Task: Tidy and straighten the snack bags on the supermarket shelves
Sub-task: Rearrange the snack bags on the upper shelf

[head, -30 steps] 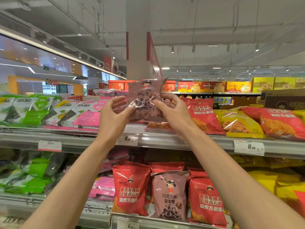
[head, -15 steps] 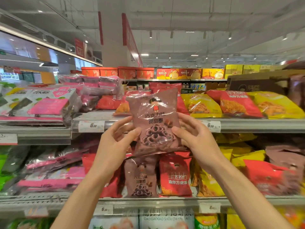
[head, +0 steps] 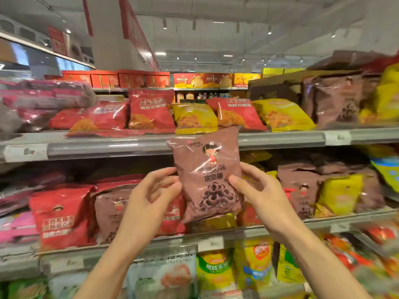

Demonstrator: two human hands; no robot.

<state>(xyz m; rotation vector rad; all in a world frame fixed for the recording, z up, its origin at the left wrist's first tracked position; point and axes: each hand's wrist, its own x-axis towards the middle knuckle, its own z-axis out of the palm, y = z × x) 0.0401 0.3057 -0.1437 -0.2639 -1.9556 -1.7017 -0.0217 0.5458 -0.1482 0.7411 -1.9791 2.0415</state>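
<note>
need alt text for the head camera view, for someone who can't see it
Two hands, left hand and right hand, hold a brown snack bag upright by its sides before supermarket shelves. Red and yellow snack bags lie on the shelf above.

Two bare forearms rise from the lower edge; no sleeve, watch, bracelet or glove shows on either; the left hand [head: 151, 197] and right hand [head: 262, 197] carry no rings; fingers [head: 251, 171] slender, nails short and unpainted.
</note>
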